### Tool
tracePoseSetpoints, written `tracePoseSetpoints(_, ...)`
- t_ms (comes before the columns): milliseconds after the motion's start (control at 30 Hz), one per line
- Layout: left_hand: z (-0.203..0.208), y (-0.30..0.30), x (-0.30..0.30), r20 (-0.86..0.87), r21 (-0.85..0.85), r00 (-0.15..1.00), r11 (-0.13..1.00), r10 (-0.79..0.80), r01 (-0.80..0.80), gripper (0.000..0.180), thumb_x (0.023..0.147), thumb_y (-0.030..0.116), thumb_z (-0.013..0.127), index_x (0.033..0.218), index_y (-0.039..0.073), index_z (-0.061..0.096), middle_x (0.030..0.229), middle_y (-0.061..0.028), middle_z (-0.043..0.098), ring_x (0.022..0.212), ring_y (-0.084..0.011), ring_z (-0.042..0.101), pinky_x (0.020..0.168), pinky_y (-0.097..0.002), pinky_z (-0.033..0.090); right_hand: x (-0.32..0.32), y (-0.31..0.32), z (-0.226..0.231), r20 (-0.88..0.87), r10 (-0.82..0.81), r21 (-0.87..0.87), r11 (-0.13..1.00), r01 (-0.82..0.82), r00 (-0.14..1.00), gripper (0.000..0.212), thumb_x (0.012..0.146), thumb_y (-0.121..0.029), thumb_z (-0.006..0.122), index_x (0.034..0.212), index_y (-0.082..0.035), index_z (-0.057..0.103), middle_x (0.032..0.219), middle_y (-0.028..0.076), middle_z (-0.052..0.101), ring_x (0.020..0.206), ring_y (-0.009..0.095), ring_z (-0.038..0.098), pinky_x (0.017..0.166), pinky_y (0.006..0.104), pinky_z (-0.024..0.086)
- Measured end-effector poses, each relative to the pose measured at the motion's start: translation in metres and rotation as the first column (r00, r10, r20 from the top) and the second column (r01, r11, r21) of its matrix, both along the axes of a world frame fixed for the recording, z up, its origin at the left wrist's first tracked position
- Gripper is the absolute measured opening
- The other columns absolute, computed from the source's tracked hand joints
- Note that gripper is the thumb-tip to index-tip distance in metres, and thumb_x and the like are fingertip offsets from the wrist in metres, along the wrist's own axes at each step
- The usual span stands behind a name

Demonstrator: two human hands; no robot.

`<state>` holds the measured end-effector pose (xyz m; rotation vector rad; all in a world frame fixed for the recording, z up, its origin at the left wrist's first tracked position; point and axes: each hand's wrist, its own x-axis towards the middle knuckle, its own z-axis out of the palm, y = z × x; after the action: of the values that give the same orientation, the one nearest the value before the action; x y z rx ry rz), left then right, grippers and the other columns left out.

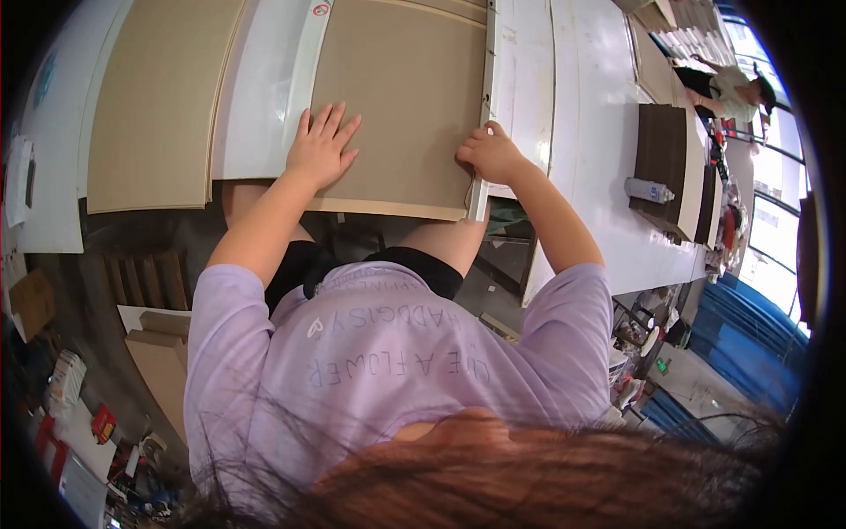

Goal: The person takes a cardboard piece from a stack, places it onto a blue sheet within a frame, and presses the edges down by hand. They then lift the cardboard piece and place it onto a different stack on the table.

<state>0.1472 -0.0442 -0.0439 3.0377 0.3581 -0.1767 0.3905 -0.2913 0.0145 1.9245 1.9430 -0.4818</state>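
Note:
A flat brown cardboard sheet (397, 115) lies in front of me between two white rails, its near edge just over the table's edge. My left hand (319, 152) rests on the sheet's left side, fingers spread and palm down. At the sheet's right edge my right hand (493, 155) is closed, its fingers curled down by the right white rail (490, 75). What those fingers hold, if anything, is hidden. The left white rail (304, 75) runs along the sheet's other side, beside my left fingertips.
A stack of cardboard sheets (159, 106) lies on the white table (590, 132) to the left. Farther right stand a dark cardboard stack (661, 159) and a spray can (649, 190). Another person (731, 93) is at the far right. Folded cardboard (159, 353) sits below at left.

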Motion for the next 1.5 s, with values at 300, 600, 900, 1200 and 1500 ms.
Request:
tracePoseSetpoints(300,-0.014,0.023,-0.005,0.328,-0.420,0.941,0.905,0.083,0.067,0.064,0.092,0.040,0.047,0.146,0.016,0.023,0.152,-0.0110,0.022,0.140,-0.0329,0.019,0.112,-0.0517,0.011,0.022,-0.061,-0.043,-0.760,-0.417,0.396,0.312,0.864,0.499,0.035,0.082,0.001,0.048,0.116,-0.003,0.054,0.120,0.015,0.055,0.118,0.029,0.049,0.103,0.0364,0.034)
tracePoseSetpoints(600,-0.050,0.054,-0.033,0.221,-0.409,0.854,0.839,0.472,-0.358,0.065,0.094,0.031,0.043,0.146,0.002,0.015,0.150,-0.0176,0.024,0.140,-0.0372,0.017,0.111,-0.0544,0.010,-0.004,-0.024,-0.094,-0.625,-0.670,0.295,0.272,0.916,0.401,0.058,0.099,-0.044,0.018,0.148,-0.013,0.020,0.152,0.005,0.024,0.143,0.026,0.012,0.111,0.0511,-0.004)
tracePoseSetpoints(900,-0.040,0.072,-0.042,0.206,-0.553,0.874,0.790,0.440,-0.267,0.058,0.096,0.022,0.038,0.146,0.001,0.016,0.150,-0.0187,0.024,0.139,-0.0353,0.019,0.112,-0.0468,0.015,-0.033,0.022,-0.071,-0.349,-0.842,0.364,0.282,0.887,0.411,0.055,0.094,-0.022,0.040,0.146,-0.015,0.023,0.153,0.010,0.019,0.141,0.029,0.017,0.109,0.0592,0.013)
tracePoseSetpoints(1200,-0.006,0.075,-0.054,0.427,-0.689,0.739,0.717,0.520,-0.106,0.053,0.097,0.018,0.035,0.145,0.001,0.020,0.150,-0.0189,0.021,0.140,-0.0335,0.019,0.114,-0.0397,0.017,-0.042,0.025,-0.059,-0.173,-0.836,0.467,0.396,0.791,0.521,0.047,0.093,-0.024,0.043,0.139,-0.017,0.036,0.149,0.008,0.028,0.140,0.025,0.022,0.109,0.0589,0.014)
tracePoseSetpoints(1500,0.027,0.031,-0.125,0.532,-0.553,0.769,0.833,0.355,-0.003,0.054,0.088,0.015,0.052,0.137,0.000,0.036,0.143,-0.0211,0.035,0.131,-0.0383,0.034,0.108,-0.0428,0.029,-0.148,0.012,-0.049,-0.213,-0.082,0.598,0.777,0.196,0.974,0.037,0.075,-0.042,0.066,0.102,-0.017,0.058,0.110,0.003,0.054,0.105,0.025,0.049,0.087,0.0411,0.039)
